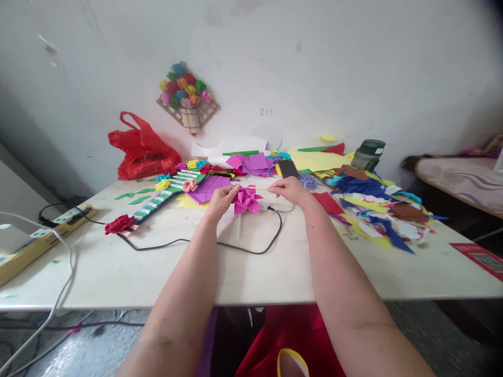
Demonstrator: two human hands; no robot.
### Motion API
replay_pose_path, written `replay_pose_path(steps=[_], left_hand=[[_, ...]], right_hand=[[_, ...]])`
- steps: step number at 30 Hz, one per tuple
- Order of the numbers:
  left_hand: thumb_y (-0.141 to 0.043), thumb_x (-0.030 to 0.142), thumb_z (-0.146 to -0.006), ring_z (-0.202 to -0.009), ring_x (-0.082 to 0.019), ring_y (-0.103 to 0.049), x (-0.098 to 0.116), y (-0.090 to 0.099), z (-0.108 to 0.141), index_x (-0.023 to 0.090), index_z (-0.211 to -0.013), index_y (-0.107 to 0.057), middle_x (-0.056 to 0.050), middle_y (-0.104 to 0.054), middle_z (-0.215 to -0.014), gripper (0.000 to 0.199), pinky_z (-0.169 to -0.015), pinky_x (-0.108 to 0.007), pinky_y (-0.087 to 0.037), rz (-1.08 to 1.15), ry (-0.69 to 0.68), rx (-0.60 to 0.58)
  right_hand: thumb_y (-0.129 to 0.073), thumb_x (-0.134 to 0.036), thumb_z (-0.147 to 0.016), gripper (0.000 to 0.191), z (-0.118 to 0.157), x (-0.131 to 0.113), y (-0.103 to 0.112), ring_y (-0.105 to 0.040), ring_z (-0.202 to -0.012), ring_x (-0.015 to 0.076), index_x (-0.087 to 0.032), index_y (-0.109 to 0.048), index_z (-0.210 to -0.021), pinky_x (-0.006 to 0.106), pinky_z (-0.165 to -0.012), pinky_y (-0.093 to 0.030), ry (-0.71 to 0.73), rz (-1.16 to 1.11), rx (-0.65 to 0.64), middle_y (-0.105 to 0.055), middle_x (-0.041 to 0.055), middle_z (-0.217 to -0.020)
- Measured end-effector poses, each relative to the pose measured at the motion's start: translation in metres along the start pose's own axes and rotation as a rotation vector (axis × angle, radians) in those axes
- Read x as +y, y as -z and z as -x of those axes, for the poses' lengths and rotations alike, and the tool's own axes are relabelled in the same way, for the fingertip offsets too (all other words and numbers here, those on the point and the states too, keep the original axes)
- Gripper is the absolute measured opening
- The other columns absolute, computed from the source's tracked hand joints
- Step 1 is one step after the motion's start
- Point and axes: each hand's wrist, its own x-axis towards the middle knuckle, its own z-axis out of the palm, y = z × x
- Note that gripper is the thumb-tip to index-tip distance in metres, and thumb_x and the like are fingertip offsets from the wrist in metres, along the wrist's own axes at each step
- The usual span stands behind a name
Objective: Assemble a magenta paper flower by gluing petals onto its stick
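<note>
Above the middle of the table, my left hand (pixel 223 200) pinches a magenta paper flower (pixel 247 200) at its base, its petals fanning out to the right. My right hand (pixel 287 189) is closed at the fingertips on a thin pale strand (pixel 260 189) that runs toward the flower; whether it is a thread or a slim stick I cannot tell. Beyond my left hand lie sheets of purple paper (pixel 207 188). A ball of grey-purple yarn (pixel 308 181) and a dark phone (pixel 288 168) rest just past my right hand.
A black cable (pixel 173 242) loops across the table (pixel 263 283) under my arms. To the left are a green-and-white board with paper flowers (pixel 165 198), a red plastic bag (pixel 143 152) and a power strip (pixel 58 228). Paper scraps (pixel 369 193) and a green bottle (pixel 368 154) stand right.
</note>
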Motion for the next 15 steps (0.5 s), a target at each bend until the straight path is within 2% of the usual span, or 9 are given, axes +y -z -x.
replay_pose_path(steps=[15], left_hand=[[-0.066,0.059,-0.072,-0.057,-0.011,-0.051,-0.0018,0.0006,-0.0008,0.013,-0.063,-0.065,-0.002,-0.058,-0.059,0.047,-0.056,-0.022,-0.041,0.014,0.004,-0.016]], right_hand=[[-0.062,-0.035,-0.079,0.022,0.0007,-0.0058,0.0023,-0.061,-0.066,0.0137,-0.018,-0.076,-0.075,0.023,-0.060,-0.038,-0.071,0.076,-0.025,-0.070,0.0016,-0.068]])
